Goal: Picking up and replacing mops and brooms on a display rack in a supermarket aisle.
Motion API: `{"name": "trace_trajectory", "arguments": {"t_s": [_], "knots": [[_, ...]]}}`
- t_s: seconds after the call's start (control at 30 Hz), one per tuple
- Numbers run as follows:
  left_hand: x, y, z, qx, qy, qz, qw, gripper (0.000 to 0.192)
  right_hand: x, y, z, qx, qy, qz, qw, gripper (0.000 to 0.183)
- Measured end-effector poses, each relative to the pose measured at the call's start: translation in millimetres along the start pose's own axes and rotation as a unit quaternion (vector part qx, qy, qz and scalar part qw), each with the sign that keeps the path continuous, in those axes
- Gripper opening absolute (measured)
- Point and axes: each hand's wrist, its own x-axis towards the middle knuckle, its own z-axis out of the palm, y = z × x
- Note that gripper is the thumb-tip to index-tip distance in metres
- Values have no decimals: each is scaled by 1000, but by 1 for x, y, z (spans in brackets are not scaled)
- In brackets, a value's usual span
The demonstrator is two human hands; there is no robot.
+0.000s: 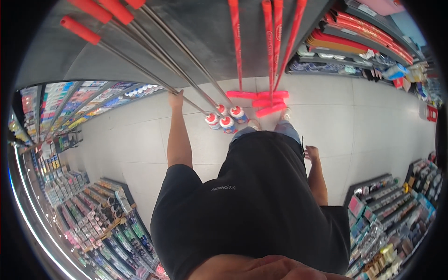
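My left hand point(176, 99) is closed around the metal pole of a mop point(140, 71) with a red grip, which leans towards the dark wall. Its wrapped head point(212, 120) stands on the floor among several like mop heads point(228, 124). To the right, several brooms with red handles point(270, 52) rest against the same wall, their pink heads point(269, 102) on the floor by my feet. My right hand point(310, 152) hangs beside my right thigh, its fingers loosely bent, with nothing seen in it.
Stocked shelves point(87, 101) run along the left, and a shelf unit point(336, 52) stands at the upper right. Display racks stand at the lower left point(105, 217) and lower right point(385, 217). A red basket point(431, 113) is at the far right.
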Motion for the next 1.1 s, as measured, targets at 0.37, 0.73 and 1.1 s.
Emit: {"name": "trace_trajectory", "arguments": {"t_s": [0.37, 0.73, 1.1], "knots": [[-199, -148, 95, 97, -165, -148, 970, 65, -25, -234, 68, -156, 13, -424, 892, 31], [-390, -119, 70, -54, -327, -263, 906, 19, -154, -437, 141, -333, 212, -476, 786, 51], [-361, -124, 70, -207, -260, -396, 856, 22, -100, -435, 160, -461, 251, -430, 735, 65]]}}
